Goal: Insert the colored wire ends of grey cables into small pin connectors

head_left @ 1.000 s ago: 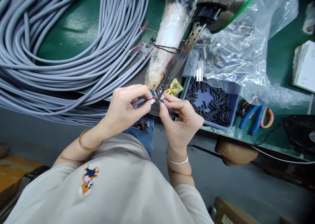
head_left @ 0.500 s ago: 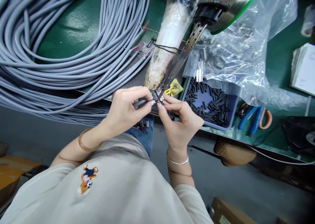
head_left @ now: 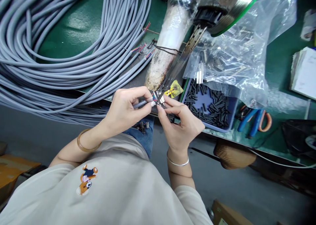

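My left hand (head_left: 130,108) pinches the end of a grey cable (head_left: 140,104), its thin coloured wires fanned out beyond the fingertips. My right hand (head_left: 181,119) has thumb and fingers closed on a small metal connector (head_left: 161,100), right against those wires. A soldering iron (head_left: 174,71) comes down from above, and its dark tip is at the wires and connector. Over it hangs a spool of solder wire (head_left: 243,7) with a green rim. Beside the iron, a white, scorched, plastic-wrapped tube (head_left: 164,43) ends just above my fingers.
Many grey cables (head_left: 81,70) lie coiled across the left of the green bench. To the right are a blue tray (head_left: 230,127) of short black pieces, a clear plastic bag (head_left: 254,53) of metal parts, and pliers (head_left: 254,119). A yellow piece (head_left: 175,89) lies near my right fingers.
Both hands keep their grips at nearly the same spot. The connector shows slightly more between the fingertips, and the view has shifted a little.
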The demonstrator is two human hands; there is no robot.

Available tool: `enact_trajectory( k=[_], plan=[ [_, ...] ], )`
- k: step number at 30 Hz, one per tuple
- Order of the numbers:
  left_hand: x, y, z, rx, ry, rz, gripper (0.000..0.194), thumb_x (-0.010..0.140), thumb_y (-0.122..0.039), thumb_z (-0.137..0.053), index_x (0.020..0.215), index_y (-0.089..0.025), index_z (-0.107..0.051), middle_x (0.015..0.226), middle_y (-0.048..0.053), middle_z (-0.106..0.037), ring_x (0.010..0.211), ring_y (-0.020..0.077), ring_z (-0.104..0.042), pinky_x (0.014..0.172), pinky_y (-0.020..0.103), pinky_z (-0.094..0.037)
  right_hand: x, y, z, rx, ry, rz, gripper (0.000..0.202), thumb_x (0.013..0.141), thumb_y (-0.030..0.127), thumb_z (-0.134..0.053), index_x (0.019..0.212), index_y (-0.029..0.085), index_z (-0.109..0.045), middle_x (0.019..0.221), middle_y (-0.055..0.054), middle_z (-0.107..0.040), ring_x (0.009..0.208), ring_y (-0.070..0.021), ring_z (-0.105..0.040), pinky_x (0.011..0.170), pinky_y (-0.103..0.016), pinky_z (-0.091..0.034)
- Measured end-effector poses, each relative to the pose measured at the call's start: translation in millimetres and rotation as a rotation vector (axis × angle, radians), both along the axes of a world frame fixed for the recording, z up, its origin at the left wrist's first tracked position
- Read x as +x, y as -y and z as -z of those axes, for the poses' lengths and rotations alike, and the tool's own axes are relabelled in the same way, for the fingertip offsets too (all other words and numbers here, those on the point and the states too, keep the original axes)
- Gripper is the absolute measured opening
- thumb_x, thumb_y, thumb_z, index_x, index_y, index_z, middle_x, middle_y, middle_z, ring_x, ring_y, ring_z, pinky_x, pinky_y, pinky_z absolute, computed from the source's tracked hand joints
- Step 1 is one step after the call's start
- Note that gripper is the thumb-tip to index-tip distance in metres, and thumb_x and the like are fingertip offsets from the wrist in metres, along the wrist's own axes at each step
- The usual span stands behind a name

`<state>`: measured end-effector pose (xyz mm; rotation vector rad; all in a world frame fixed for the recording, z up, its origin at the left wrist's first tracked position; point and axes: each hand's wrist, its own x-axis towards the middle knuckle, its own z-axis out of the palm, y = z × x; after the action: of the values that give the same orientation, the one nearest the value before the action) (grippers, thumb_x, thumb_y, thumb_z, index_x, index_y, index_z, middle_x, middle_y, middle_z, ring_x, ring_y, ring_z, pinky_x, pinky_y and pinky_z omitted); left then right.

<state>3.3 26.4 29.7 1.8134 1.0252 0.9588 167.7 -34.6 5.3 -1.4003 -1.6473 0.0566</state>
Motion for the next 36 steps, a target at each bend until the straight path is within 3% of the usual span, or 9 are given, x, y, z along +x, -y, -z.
enact_trajectory(
  k=[7, 15, 21, 29, 33, 36],
  plan=[
    [-0.6, -0.5, 2.2, -0.006, -0.046, 0.004, 0.013, 0.082, -0.011, -0.068, 0.071, -0.017, -0.063, 0.053, -0.008, -0.04, 0.049, 0.0057, -0.027, 0.047, 0.025, -0.021, 0.1, -1.9, 1.0, -0.03, 0.035, 0.012, 0.014, 0.092, 0.021, -0.073, 0.083, 0.024, -0.062, 0.104, 0.001, -0.083, 0.084, -0.0155, -0.08, 0.073, -0.025, -0.063],
    [-1.0, 0.7, -5.0, -0.014, -0.023, -0.012, 0.014, 0.081, -0.009, -0.068, 0.072, -0.017, -0.062, 0.054, -0.008, -0.041, 0.048, 0.0051, -0.026, 0.048, 0.025, -0.021, 0.2, -4.4, -1.4, 0.014, 0.023, -0.015, 0.012, 0.09, 0.018, -0.075, 0.085, 0.024, -0.065, 0.105, 0.0, -0.082, 0.088, -0.0158, -0.08, 0.076, -0.025, -0.063],
    [-0.9, 3.5, 2.5, -0.011, -0.061, 0.012, 0.011, 0.081, -0.011, -0.067, 0.072, -0.016, -0.064, 0.053, -0.009, -0.038, 0.049, 0.0058, -0.027, 0.048, 0.025, -0.022, 2.6, 1.3, 2.4, 0.014, 0.07, -0.041, 0.016, 0.091, 0.015, -0.072, 0.083, 0.023, -0.062, 0.104, 0.0, -0.083, 0.084, -0.0138, -0.08, 0.069, -0.022, -0.059],
    [-0.8, 16.8, 11.3, 0.08, -0.103, 0.027, 0.009, 0.085, -0.01, -0.066, 0.082, -0.018, -0.063, 0.071, -0.005, -0.066, 0.056, 0.0065, -0.05, 0.054, 0.02, -0.038, 2.7, 12.3, 8.4, 0.062, 0.187, 0.012, 0.018, 0.092, 0.013, -0.071, 0.085, 0.024, -0.059, 0.105, 0.0, -0.083, 0.079, -0.0115, -0.079, 0.064, -0.02, -0.058],
    [-3.1, 27.8, 24.3, 0.262, -0.126, 0.004, 0.015, 0.09, -0.014, -0.066, 0.105, -0.017, -0.066, 0.092, 0.003, -0.076, 0.076, 0.0117, -0.069, 0.068, 0.021, -0.051, 0.6, 18.4, 9.6, 0.061, 0.167, 0.029, 0.018, 0.092, 0.013, -0.071, 0.083, 0.024, -0.059, 0.105, 0.0, -0.083, 0.078, -0.0126, -0.08, 0.065, -0.021, -0.059],
    [-4.2, 33.7, 32.5, 0.414, -0.116, 0.012, 0.014, 0.098, -0.015, -0.057, 0.104, -0.017, -0.07, 0.095, 0.006, -0.079, 0.083, 0.0129, -0.073, 0.078, 0.021, -0.054, -0.5, 23.6, 10.3, 0.027, 0.115, 0.071, 0.015, 0.093, 0.017, -0.071, 0.084, 0.024, -0.06, 0.098, 0.0, -0.083, 0.075, -0.0131, -0.079, 0.065, -0.021, -0.059]
  ],
)
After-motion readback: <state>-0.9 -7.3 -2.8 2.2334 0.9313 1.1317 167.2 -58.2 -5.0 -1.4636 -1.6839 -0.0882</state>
